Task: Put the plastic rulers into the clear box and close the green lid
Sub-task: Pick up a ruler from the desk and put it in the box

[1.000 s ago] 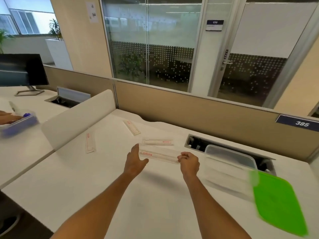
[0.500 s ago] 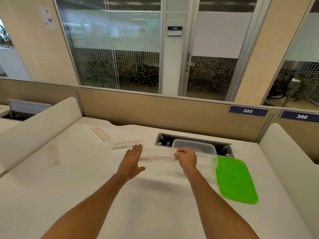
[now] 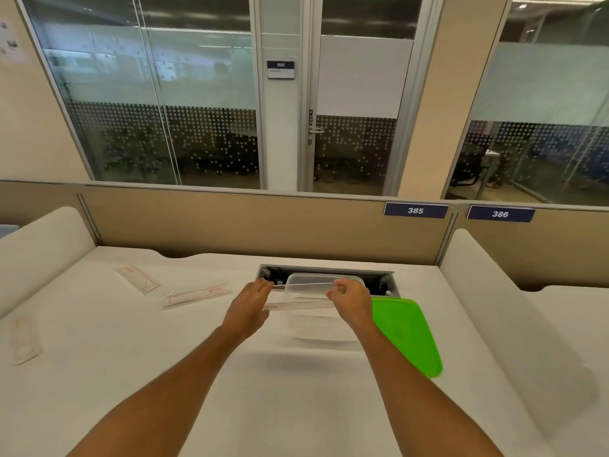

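- Both hands, left (image 3: 247, 308) and right (image 3: 351, 300), pinch a thin clear plastic ruler (image 3: 301, 304) by its ends, over the open clear box (image 3: 321, 328).
- Glossy green lid (image 3: 407, 334) lies flat beside the box's right edge.
- Wide bare white tabletop (image 3: 280, 400) nearer us; three wrapped rulers (image 3: 197, 294) scattered left.

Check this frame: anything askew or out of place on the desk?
Nothing damaged or spilled. The green lid lies off the clear box, beside it on the right. Three packaged rulers lie scattered at different angles on the left, apart from each other.
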